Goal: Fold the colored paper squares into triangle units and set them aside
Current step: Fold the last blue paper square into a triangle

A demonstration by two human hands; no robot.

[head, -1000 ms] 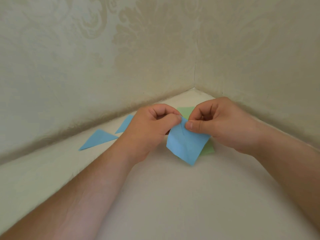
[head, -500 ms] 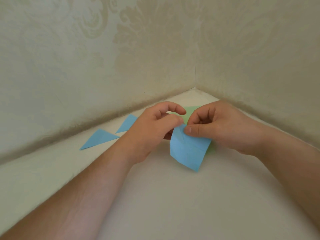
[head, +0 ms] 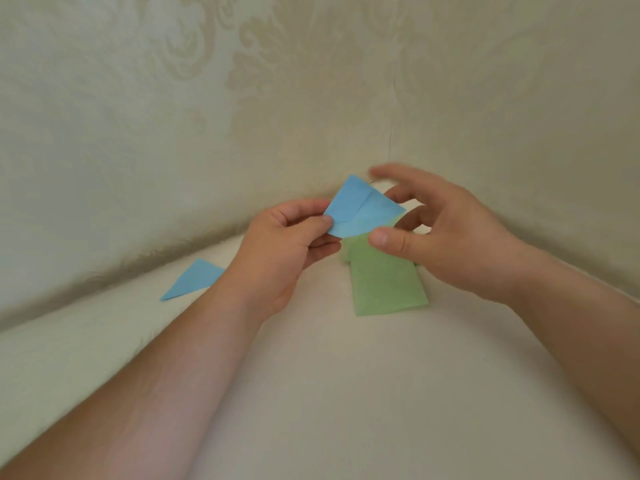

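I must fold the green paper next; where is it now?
In the head view, the green paper lies on the surface right of centre, below the right hand and the held blue paper.

hands: 2; left hand (head: 287, 251), right hand (head: 446, 237)
blue paper being folded (head: 360, 209): 1; centre of frame
blue triangle unit (head: 194, 280): 1; left of centre
green paper squares (head: 384, 285): stack, count unclear

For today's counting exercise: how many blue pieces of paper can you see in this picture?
2: one blue paper pinched in the left hand, one folded blue triangle on the table beside the left wrist. Others may be hidden behind it.
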